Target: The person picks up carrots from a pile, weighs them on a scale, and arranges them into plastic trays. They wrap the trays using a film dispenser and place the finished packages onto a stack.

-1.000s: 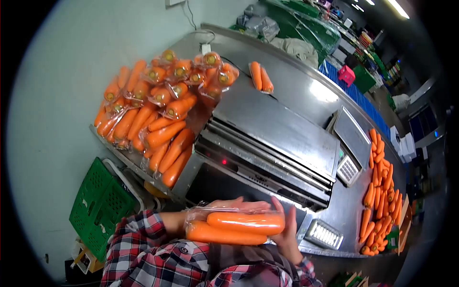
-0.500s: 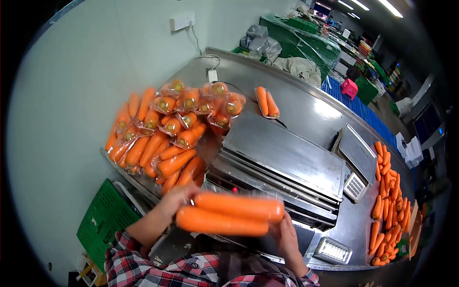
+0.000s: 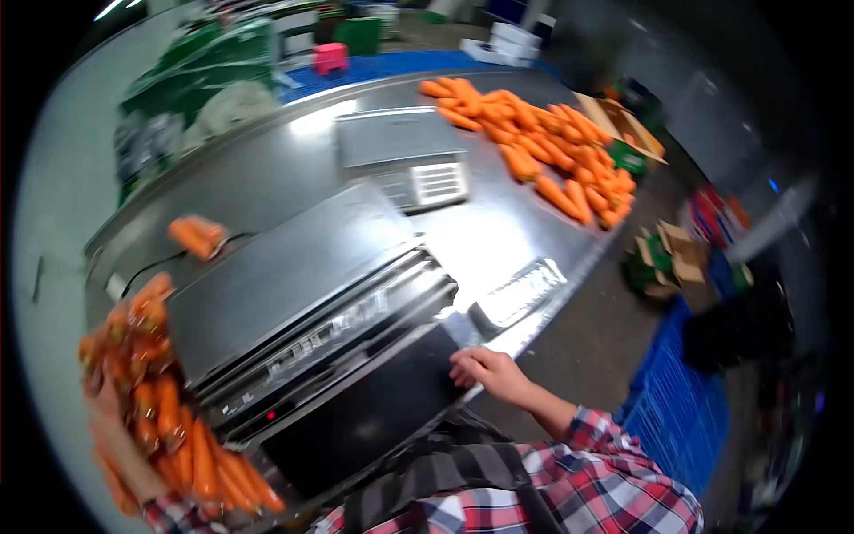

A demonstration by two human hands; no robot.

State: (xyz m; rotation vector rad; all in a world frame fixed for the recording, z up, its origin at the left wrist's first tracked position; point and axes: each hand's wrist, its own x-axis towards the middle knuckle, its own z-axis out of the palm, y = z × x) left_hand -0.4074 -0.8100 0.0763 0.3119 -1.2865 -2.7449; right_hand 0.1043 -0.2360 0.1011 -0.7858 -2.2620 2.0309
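Note:
Wrapped orange carrots (image 3: 169, 411) lie heaped at the lower left of the steel table. My left hand (image 3: 104, 400) rests at the left side of this heap; its fingers are blurred and partly hidden among the packs. Over the front edge of the wrapping machine (image 3: 285, 276), near its black plate (image 3: 365, 409), hangs my right hand (image 3: 480, 367), fingers curled, and what they hold, if anything, is too small to tell. One separate carrot pack (image 3: 197, 237) lies behind the machine.
A scale (image 3: 400, 147) stands behind the machine. Loose carrots (image 3: 543, 142) are piled at the table's far right. A shiny tray (image 3: 519, 294) sits near the front edge. Blue crates (image 3: 680, 400) and open cardboard boxes (image 3: 680, 254) stand on the floor at right.
The view has swung to the right. The carrot pack held between both hands has left them; my left hand has moved to the heap, and my right hand has come away separately.

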